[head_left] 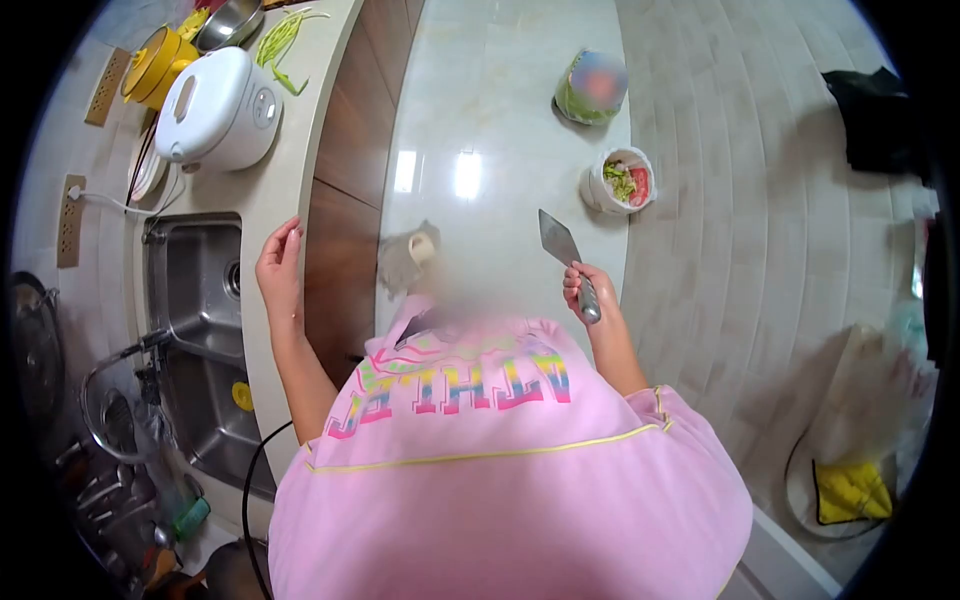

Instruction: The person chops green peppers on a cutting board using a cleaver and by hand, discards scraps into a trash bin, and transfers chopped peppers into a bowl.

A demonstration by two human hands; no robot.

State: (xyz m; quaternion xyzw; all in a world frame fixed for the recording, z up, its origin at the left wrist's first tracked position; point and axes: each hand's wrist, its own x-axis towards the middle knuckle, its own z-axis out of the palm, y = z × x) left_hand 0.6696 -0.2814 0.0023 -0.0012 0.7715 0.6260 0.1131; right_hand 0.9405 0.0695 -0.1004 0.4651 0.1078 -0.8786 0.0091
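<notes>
My right hand [592, 288] is closed around the handle of a kitchen knife [560, 240] with a broad metal blade. The blade points up and to the left, held above the floor. Over the edge of the counter [300, 150], my left hand [279, 257] is loosely bent, its fingers partly apart and nothing visible in them. A white bin [591, 188] with green scraps and something red inside stands on the floor beyond the knife. Farther off is a green bag-like container [578, 105], its front blurred.
At left are a double sink [197, 345], a white rice cooker [222, 110], a yellow pot [158, 65], a steel bowl [230, 22] and long green vegetable strips [280, 45]. A brown cabinet [343, 235] fronts the counter. A yellow cloth [852, 492] lies at lower right.
</notes>
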